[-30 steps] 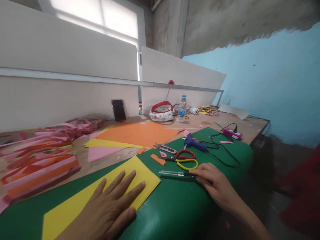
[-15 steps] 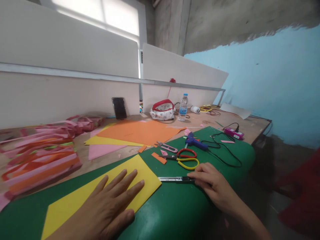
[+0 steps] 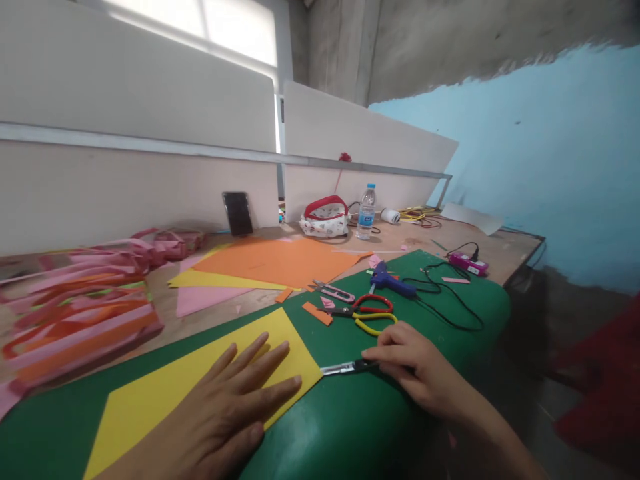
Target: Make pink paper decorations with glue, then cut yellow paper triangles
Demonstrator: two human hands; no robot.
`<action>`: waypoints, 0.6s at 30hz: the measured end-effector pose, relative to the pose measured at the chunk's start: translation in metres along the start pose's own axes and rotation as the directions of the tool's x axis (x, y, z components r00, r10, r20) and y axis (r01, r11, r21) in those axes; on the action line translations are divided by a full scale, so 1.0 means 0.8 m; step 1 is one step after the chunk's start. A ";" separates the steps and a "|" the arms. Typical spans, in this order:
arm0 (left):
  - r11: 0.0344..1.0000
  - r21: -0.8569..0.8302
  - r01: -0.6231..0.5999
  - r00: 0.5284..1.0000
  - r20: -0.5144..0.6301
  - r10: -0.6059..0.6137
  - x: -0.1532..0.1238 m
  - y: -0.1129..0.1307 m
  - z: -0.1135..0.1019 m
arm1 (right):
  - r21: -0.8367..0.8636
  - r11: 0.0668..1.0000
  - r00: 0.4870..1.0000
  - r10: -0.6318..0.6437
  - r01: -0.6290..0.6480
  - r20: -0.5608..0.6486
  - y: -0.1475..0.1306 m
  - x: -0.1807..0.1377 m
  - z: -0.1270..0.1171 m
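My left hand (image 3: 240, 393) lies flat with fingers spread on a yellow sheet (image 3: 150, 403), pressing it against the green mat (image 3: 310, 433). In my right hand (image 3: 410, 363) is a utility knife (image 3: 345, 367), pinched by its dark handle. Its metal end points left and meets the right corner of the sheet; whether the tip is under the sheet I cannot tell. Just beyond the knife are scissors (image 3: 345, 311) with one red and one yellow handle loop, pink thread snips (image 3: 336, 291) and an orange scrap (image 3: 317, 313).
A blue glue gun (image 3: 393, 283) with a black cord lies behind the scissors. Orange sheets (image 3: 270, 263) are stacked at the back, colored strips (image 3: 100, 320) piled at left. A phone (image 3: 238, 213), a pouch (image 3: 325, 223) and a water bottle (image 3: 367, 213) stand along the partition.
My right hand has moved slightly left and down with the knife, whose angle has tilted a little. My left hand has shifted slightly right on the sheet.
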State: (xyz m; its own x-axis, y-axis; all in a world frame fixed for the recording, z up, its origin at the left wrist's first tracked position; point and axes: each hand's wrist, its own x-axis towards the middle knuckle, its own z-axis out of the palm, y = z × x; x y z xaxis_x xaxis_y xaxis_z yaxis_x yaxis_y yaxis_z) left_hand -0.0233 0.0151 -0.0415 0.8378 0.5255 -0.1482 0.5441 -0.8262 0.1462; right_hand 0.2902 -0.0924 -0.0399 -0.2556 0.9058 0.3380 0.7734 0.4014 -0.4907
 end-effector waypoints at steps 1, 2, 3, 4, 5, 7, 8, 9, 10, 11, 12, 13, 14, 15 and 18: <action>1.000 -0.005 -0.003 1.000 -0.001 0.003 0.000 0.000 0.001 | -0.004 1.000 1.000 -0.021 0.021 0.006 0.000 0.002 0.001; 1.000 -0.007 -0.006 1.000 -0.005 0.006 -0.001 -0.001 0.001 | -0.012 0.999 0.999 -0.041 0.041 0.013 0.000 0.003 0.002; 1.000 -0.009 -0.008 1.000 -0.009 0.008 -0.001 -0.001 0.002 | -0.022 0.998 0.998 -0.056 0.056 0.019 0.000 0.005 0.004; 1.000 -0.010 -0.011 1.000 -0.015 0.011 -0.002 0.000 0.002 | -0.035 0.997 0.998 -0.063 0.064 0.026 0.000 0.006 0.005; 1.000 -0.011 -0.011 1.000 -0.023 0.011 -0.002 0.001 0.002 | -0.047 0.997 0.997 -0.066 0.068 0.033 0.000 0.007 0.006; 1.000 -0.017 -0.005 0.999 -0.039 0.004 -0.002 0.005 0.000 | -0.068 0.995 0.997 -0.063 0.066 0.048 0.000 0.009 0.007; 1.000 -0.018 0.001 0.999 -0.044 -0.002 -0.001 0.007 -0.001 | -0.075 0.995 0.996 -0.066 0.070 0.052 0.000 0.009 0.007; 1.000 -0.017 0.006 0.999 -0.052 -0.007 0.000 0.009 -0.002 | -0.084 0.993 0.996 -0.073 0.077 0.054 0.000 0.010 0.007; 1.000 -0.015 0.009 0.998 -0.059 -0.009 0.001 0.011 -0.003 | -0.093 0.992 0.995 -0.083 0.088 0.053 0.000 0.010 0.008; 1.000 -0.014 0.007 0.998 -0.064 -0.008 0.002 0.012 -0.003 | -0.102 0.990 0.994 -0.096 0.101 0.053 0.001 0.010 0.008; 1.000 -0.014 0.001 0.998 -0.070 -0.002 0.003 0.012 -0.003 | -0.111 0.987 0.993 -0.109 0.114 0.051 0.001 0.011 0.008; 1.000 -0.013 -0.005 0.997 -0.077 0.004 0.004 0.011 -0.002 | -0.120 0.985 0.992 -0.119 0.124 0.052 0.001 0.011 0.009; 1.000 -0.010 -0.009 0.997 -0.083 0.008 0.004 0.010 -0.001 | -0.130 0.983 0.991 -0.121 0.128 0.057 0.001 0.011 0.009; 1.000 -0.005 -0.014 0.996 -0.084 0.014 0.004 0.008 0.000 | -0.139 0.983 0.992 -0.114 0.121 0.060 0.001 0.011 0.010; 1.000 0.013 -0.024 0.997 -0.075 0.025 0.004 0.006 0.003 | -0.148 0.986 0.997 -0.065 0.070 0.041 0.001 0.012 0.014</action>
State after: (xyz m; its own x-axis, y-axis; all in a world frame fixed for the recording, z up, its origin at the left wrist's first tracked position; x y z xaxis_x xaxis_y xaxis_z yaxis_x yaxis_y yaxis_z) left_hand -0.0185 0.0125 -0.0435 0.8524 0.5182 -0.0704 0.5228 -0.8413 0.1374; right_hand 0.2821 -0.0818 -0.0458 -0.3288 0.8827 0.3358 0.8310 0.4394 -0.3411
